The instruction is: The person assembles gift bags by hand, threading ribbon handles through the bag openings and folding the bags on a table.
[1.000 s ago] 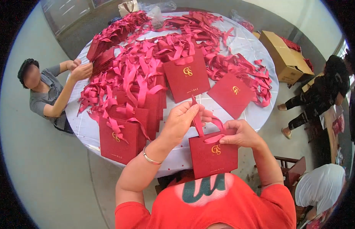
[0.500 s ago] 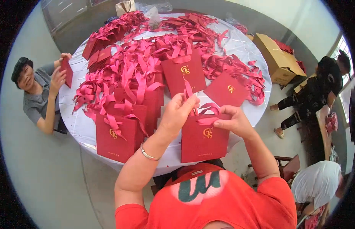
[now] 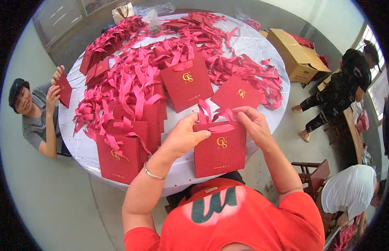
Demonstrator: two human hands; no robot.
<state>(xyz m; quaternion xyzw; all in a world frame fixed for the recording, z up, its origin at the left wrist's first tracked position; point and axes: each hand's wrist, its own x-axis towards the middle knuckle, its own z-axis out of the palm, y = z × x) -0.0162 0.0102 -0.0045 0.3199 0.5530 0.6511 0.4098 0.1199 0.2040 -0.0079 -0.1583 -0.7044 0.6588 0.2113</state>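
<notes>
A dark red paper gift bag (image 3: 219, 158) with gold lettering stands upright before me at the table's near edge. Pink ribbon handles (image 3: 223, 113) loop up from its top, and a ribbon band crosses its upper front. My left hand (image 3: 187, 136) grips the bag's upper left edge, thumb in front and fingers mostly hidden behind. At the upper right corner, my right hand (image 3: 254, 125) closes on the rim beside the ribbon. Just beyond lie two more red bags, one tilted up (image 3: 187, 85) and one flatter (image 3: 238, 95). Left of my forearm stands a row of finished-looking bags (image 3: 118, 158).
Heaps of ribboned bags (image 3: 136, 71) cover much of the round white-clothed table (image 3: 267, 44). At the left a person (image 3: 37, 113) holds a red bag. Cardboard boxes (image 3: 296, 56) stand at right, near a person in black (image 3: 343, 88) and one in white (image 3: 349, 190).
My left hand has released the upright ribbon and moved down to the bag's left edge. My right hand has shifted from the front ribbon to the right corner.
</notes>
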